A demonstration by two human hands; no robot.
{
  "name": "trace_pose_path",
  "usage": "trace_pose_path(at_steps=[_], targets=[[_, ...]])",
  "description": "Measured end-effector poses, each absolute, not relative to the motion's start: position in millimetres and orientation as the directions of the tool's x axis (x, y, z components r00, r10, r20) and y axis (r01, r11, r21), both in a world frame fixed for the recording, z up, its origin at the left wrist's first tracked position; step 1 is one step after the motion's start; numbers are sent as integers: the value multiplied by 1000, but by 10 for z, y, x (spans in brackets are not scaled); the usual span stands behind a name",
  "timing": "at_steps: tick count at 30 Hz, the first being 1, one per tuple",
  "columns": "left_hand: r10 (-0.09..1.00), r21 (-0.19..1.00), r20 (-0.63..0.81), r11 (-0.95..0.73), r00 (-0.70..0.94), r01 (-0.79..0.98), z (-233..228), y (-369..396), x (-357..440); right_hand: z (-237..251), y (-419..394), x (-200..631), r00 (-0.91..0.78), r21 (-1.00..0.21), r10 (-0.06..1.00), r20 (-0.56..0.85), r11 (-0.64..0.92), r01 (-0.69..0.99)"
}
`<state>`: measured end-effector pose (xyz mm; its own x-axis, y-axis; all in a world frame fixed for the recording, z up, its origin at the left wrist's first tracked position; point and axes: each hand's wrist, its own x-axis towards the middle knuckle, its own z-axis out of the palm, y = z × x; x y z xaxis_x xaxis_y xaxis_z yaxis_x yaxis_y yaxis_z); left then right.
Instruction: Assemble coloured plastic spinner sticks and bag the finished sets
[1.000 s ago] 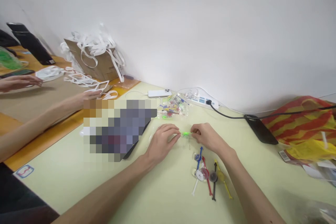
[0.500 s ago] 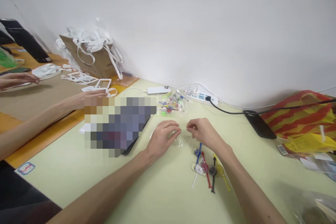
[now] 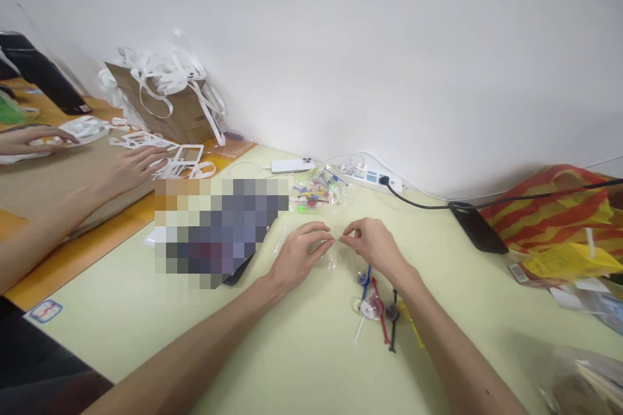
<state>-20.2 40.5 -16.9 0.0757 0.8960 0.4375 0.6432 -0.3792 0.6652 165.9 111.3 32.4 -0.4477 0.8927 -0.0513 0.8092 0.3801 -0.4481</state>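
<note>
My left hand and my right hand meet at the fingertips over a small clear plastic wrapper on the pale green table. Both pinch at it; what is inside is hidden by the fingers. Just below my right hand lie several thin coloured plastic sticks with suction cups: blue, red, black, white and yellow. A clear bag of more coloured pieces lies behind my hands.
A pixelated dark object sits left of my hands. A white phone, power strip and black cable line the wall. A striped bag is right. Another person's hands work with white strips left.
The bright green piece seen between my fingers a second ago is now hidden. My hands closed together. The other person's near hand slid left.
</note>
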Motion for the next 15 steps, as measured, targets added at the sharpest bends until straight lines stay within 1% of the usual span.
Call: trace_pose_path(at_steps=[2, 3, 6, 8, 10, 12, 15], targets=[[904, 672, 420, -371, 82, 642, -182, 407, -211, 475, 1130, 1789, -456, -439, 882, -120, 365, 821], [906, 674, 414, -368, 85, 641, -188, 408, -214, 559, 1128, 1859, -465, -434, 867, -181, 354, 828], [909, 676, 408, -365, 88, 640, -205, 408, -216, 771, 1081, 2025, -498, -435, 764, -410, 316, 843], [910, 676, 406, -362, 86, 642, -210, 408, -214, 838, 1030, 2062, -482, -393, 705, -520, 304, 868], [913, 677, 400, -354, 82, 645, -209, 408, -212, 837, 989, 2041, -461, -342, 677, -574, 313, 886], [917, 679, 391, -344, 77, 648, -203, 410, -212, 787, 972, 1994, -454, -323, 659, -600, 319, 891], [919, 682, 387, -343, 80, 646, -198, 413, -214, 684, 992, 1940, -474, -356, 631, -614, 315, 880]])
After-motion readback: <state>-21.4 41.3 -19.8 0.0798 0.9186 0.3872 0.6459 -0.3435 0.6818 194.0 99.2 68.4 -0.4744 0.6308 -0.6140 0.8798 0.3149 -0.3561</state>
